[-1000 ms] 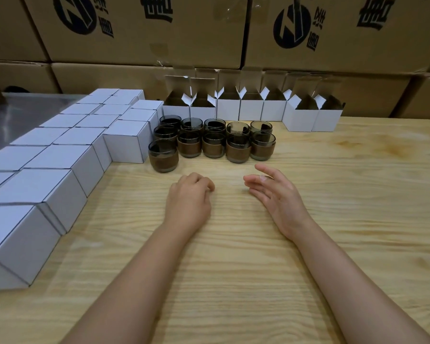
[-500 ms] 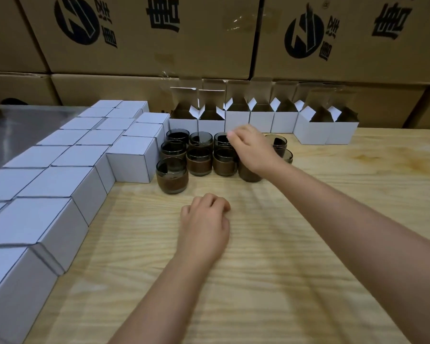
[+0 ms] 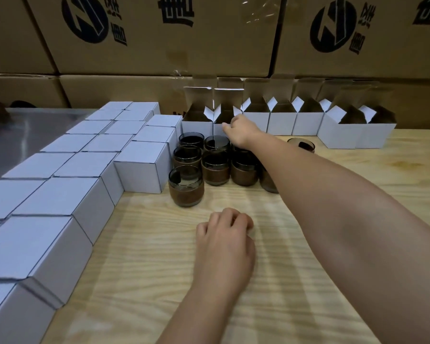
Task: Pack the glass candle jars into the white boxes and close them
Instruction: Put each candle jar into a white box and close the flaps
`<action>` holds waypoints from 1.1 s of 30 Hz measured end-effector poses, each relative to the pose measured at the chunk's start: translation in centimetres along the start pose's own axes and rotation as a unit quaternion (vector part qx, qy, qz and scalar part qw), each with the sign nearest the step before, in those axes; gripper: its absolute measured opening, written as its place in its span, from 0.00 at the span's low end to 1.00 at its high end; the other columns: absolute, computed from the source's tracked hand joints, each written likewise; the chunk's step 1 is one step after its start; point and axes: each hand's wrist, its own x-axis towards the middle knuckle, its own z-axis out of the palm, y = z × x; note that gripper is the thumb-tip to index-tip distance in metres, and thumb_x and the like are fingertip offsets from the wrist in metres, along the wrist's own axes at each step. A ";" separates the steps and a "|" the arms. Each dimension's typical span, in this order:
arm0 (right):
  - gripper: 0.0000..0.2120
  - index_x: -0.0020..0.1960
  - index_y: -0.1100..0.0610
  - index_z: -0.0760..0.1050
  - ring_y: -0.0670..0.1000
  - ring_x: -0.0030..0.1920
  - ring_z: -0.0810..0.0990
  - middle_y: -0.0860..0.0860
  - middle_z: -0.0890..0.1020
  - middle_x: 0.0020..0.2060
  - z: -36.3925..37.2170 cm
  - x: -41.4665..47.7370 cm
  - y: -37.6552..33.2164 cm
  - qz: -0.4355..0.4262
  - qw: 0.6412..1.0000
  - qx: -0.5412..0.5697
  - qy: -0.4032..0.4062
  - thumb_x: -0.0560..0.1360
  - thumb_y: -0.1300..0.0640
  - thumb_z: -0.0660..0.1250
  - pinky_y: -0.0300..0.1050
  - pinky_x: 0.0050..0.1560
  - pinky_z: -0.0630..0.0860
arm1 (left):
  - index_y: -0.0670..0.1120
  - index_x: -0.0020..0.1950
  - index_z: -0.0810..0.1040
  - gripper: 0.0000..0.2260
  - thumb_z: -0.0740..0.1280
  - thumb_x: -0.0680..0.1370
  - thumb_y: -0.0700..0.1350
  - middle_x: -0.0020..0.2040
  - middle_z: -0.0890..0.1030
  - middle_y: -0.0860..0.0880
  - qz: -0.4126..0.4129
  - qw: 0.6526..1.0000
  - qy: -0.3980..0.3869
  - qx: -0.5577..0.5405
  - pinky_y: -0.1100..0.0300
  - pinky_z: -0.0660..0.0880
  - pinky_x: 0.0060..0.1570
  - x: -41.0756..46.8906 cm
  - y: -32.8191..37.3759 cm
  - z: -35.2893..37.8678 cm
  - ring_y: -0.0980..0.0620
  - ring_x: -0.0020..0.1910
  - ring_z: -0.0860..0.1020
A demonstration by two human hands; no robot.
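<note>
The right hand (image 3: pixel 242 134) reaches to the upper centre of the frame, its fingertips (image 3: pixel 226 126) at the front rim of an open white box (image 3: pixel 217 132). Seen from behind, it is unclear whether they pinch the rim or only touch it. Its forearm crosses the glass candle jars (image 3: pixel 215 167) grouped just below that box and hides the right-hand ones. One jar (image 3: pixel 301 144) stands apart, right of the arm. The left hand (image 3: pixel 226 242) rests on the tabletop (image 3: pixel 308 306) at lower centre, fingers loosely curled, holding nothing. Closed white boxes (image 3: pixel 67 199) fill the left side, cut off by the frame edge.
</note>
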 end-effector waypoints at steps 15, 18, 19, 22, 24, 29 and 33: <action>0.11 0.52 0.62 0.79 0.48 0.56 0.72 0.52 0.75 0.58 -7.6 -12.1 -2.3 -0.170 0.927 0.065 0.328 0.78 0.65 0.58 0.33 0.52 0.70 | 0.52 0.58 0.76 0.11 0.60 0.78 0.44 0.57 0.74 0.56 0.003 1.000 0.008 0.000 0.60 0.57 0.51 0.2 -0.3 0.3 0.54 0.57 0.69; 0.09 0.47 0.61 0.80 0.48 0.52 0.74 0.51 0.76 0.51 -7.4 -17.8 -1.7 -0.190 0.910 0.085 0.359 0.76 0.65 0.60 0.35 0.49 0.69 | 0.52 0.58 0.76 0.12 0.60 0.77 0.44 0.57 0.74 0.55 0.000 1.000 -0.001 -0.001 0.60 0.57 0.51 0.2 -0.2 0.1 0.53 0.58 0.68; 0.08 0.46 0.61 0.79 0.49 0.51 0.74 0.51 0.77 0.50 -6.9 -19.6 -1.1 -0.193 0.904 0.080 0.373 0.75 0.65 0.61 0.37 0.49 0.69 | 0.52 0.58 0.76 0.12 0.60 0.77 0.44 0.57 0.74 0.55 -0.002 1.000 -0.005 -0.001 0.60 0.57 0.51 0.2 -0.2 0.0 0.53 0.58 0.68; 0.04 0.42 0.63 0.77 0.53 0.48 0.73 0.55 0.77 0.45 -4.5 -24.4 1.3 -0.184 0.892 0.046 0.411 0.72 0.67 0.63 0.36 0.48 0.63 | 0.51 0.56 0.75 0.10 0.60 0.77 0.45 0.56 0.74 0.54 -0.022 1.000 -0.014 -0.005 0.59 0.56 0.49 0.4 0.0 0.0 0.52 0.57 0.69; 0.03 0.40 0.64 0.76 0.57 0.45 0.73 0.57 0.78 0.43 -2.7 -26.6 2.8 -0.172 0.897 0.029 0.406 0.70 0.68 0.65 0.41 0.48 0.65 | 0.50 0.53 0.73 0.07 0.61 0.76 0.46 0.52 0.73 0.54 -0.037 0.999 -0.022 -0.012 0.58 0.57 0.49 0.5 0.0 -0.1 0.51 0.56 0.69; 0.01 0.37 0.64 0.75 0.59 0.41 0.73 0.57 0.78 0.40 0.2 -28.7 5.1 -0.179 0.904 -0.017 0.388 0.66 0.68 0.65 0.57 0.40 0.73 | 0.52 0.49 0.68 0.10 0.66 0.71 0.49 0.46 0.69 0.57 -0.067 0.996 -0.049 -0.041 0.57 0.57 0.50 0.7 0.1 -0.5 0.53 0.53 0.68; 0.01 0.36 0.64 0.75 0.59 0.38 0.73 0.57 0.79 0.39 0.9 -28.7 5.7 -0.196 0.899 -0.033 0.391 0.65 0.67 0.65 0.55 0.38 0.74 | 0.53 0.62 0.65 0.26 0.67 0.66 0.54 0.56 0.73 0.59 -0.079 0.989 -0.075 -0.101 0.57 0.56 0.55 0.6 0.1 -0.8 0.54 0.62 0.70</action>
